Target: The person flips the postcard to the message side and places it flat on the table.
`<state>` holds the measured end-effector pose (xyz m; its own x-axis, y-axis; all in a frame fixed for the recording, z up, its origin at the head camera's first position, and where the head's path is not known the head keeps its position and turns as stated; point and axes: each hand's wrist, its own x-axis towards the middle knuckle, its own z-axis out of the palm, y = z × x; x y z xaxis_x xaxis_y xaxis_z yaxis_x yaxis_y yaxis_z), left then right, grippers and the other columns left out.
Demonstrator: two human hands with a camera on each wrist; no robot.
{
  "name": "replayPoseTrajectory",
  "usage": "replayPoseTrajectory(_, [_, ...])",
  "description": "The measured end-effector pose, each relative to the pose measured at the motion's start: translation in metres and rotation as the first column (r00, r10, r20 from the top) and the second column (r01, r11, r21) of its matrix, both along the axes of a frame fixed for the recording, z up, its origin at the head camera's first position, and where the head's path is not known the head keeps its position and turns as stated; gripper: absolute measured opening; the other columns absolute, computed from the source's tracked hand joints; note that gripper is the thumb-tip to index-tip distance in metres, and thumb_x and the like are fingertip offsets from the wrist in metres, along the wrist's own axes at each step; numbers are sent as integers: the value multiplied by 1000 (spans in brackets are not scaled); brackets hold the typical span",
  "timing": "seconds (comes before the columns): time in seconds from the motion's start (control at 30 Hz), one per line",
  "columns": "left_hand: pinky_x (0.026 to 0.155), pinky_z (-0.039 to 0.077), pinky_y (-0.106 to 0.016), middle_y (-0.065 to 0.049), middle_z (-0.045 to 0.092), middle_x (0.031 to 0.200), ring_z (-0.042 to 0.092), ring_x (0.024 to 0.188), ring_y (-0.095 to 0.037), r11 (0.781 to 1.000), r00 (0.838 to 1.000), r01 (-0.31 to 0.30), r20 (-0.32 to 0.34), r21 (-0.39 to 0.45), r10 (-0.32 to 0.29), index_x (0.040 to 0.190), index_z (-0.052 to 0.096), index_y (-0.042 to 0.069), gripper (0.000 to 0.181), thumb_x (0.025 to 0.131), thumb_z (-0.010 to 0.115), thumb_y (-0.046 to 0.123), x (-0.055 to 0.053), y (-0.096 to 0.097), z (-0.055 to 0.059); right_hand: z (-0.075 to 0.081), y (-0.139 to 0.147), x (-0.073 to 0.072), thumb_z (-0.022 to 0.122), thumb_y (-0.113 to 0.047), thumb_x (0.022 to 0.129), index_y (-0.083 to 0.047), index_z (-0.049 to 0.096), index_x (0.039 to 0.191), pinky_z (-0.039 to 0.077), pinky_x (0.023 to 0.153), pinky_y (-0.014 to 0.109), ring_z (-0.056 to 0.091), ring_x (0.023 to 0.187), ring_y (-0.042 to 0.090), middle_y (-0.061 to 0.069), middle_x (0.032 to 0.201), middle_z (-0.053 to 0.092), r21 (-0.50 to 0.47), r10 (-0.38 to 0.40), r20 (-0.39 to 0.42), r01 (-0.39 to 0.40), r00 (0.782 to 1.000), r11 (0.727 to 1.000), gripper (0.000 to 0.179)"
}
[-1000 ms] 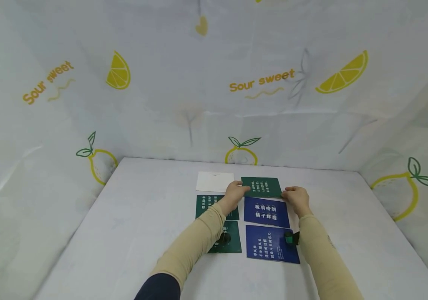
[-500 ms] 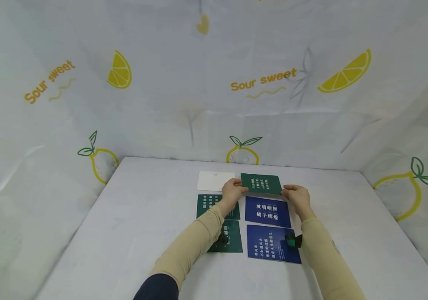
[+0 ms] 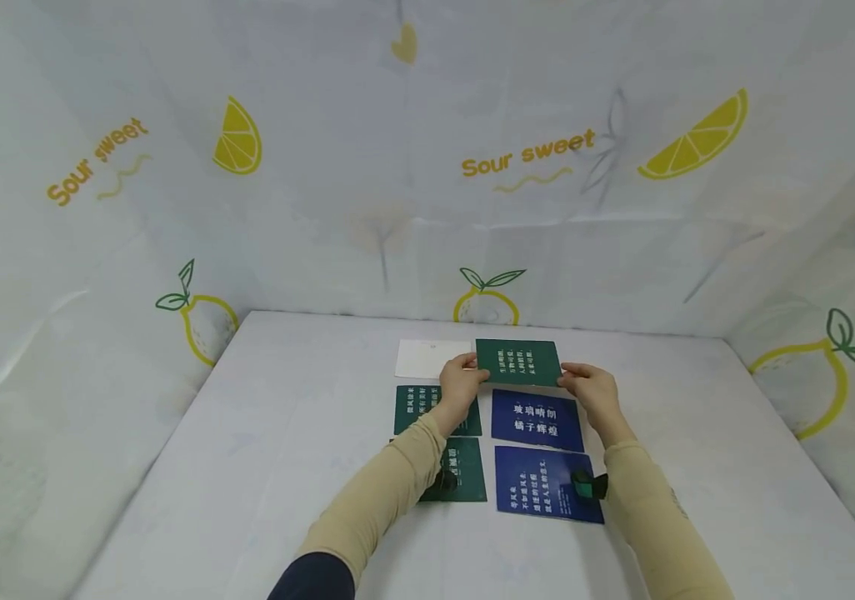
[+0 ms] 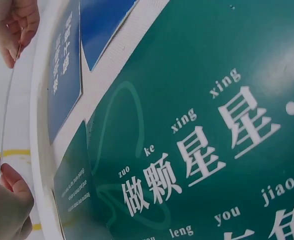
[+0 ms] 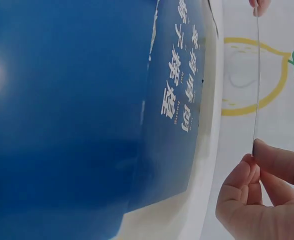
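Note:
A green card [image 3: 519, 362] with white lettering is held between both hands, raised off the table in both wrist views. My left hand [image 3: 461, 387] pinches its left edge and my right hand [image 3: 594, 393] its right edge. Seen edge-on, the card is a thin line in the right wrist view, with the right hand [image 5: 267, 192] gripping one end. In the left wrist view the left hand [image 4: 8, 200] pinches the near end. Just below lies a blue card [image 3: 536, 419], with another blue card [image 3: 540, 483] nearer the front.
A white card [image 3: 427, 358] lies at the back left. Two green cards lie in front of it: one [image 3: 414, 407] partly under the left forearm, the other [image 3: 468, 471] partly hidden by it. The white table [image 3: 262, 433] meets a lemon-printed backdrop [image 3: 307, 208].
The green card has come up off the table, with both hands holding its sides. It has shifted slightly toward the back and left. The other cards stay where they were.

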<state>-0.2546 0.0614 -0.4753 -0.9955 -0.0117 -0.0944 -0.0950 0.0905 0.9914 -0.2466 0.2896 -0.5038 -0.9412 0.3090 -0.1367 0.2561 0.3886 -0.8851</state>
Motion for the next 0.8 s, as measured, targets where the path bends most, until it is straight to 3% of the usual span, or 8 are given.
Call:
replayPoseTrajectory(0.07, [69,50,-25,-13,58,106,58,91,-19,1000,1000,-15,-15,-25,14,123,59,3,43,80,66,2,0,2,2,-2,1,-1,56,-13,91,-2,51,132,48,93,34,58,102,22,16,114,55,-6,-2,-1,2,1000,1000,42])
replayPoseTrajectory(0.13, [70,51,-26,-13,59,104,58,92,-20,999,999,-25,-32,-45,23,122,60,3,42,80,66,1,1,3,3,-19,11,-9,59,-16,90,-5,53,130,50,89,30,58,95,15,9,108,57,4,-6,-23,6,1000,1000,42])
replayPoseTrajectory(0.2, [70,51,-26,-12,59,102,58,91,-20,998,999,-30,-44,-53,27,121,61,5,42,80,66,0,2,3,3,-13,8,-2,60,-15,89,-6,54,130,51,83,25,57,92,11,4,102,57,-6,-15,-33,15,999,1000,42])
replayPoseTrajectory(0.37, [66,51,-26,-11,60,98,56,85,-18,998,998,-43,-53,-49,41,117,62,7,39,79,65,-1,5,3,5,32,-13,28,61,-12,87,-3,50,132,47,74,14,54,81,4,-1,91,56,-30,17,-45,-18,999,999,48])
replayPoseTrajectory(0.47, [63,49,-24,-10,59,95,56,80,-15,997,996,-45,-75,-62,41,115,63,7,37,79,65,0,5,3,7,48,-19,37,61,-11,87,-4,50,133,45,72,10,51,77,0,-6,88,55,-25,5,-50,-7,999,1000,47])
replayPoseTrajectory(0.67, [62,47,-20,-9,58,95,54,77,-11,995,994,-49,-97,-82,41,114,64,4,32,82,63,3,5,2,13,53,-24,35,62,-10,87,-5,54,129,39,78,15,46,88,4,-10,89,52,-55,-86,-75,82,993,995,44])
replayPoseTrajectory(0.8, [62,45,-19,-9,62,96,55,78,-11,996,995,-50,-84,-70,44,112,65,4,28,84,62,7,5,-1,15,50,-25,32,60,-13,89,-5,56,128,39,78,20,44,88,8,-13,85,50,-47,-105,-51,102,993,994,40])
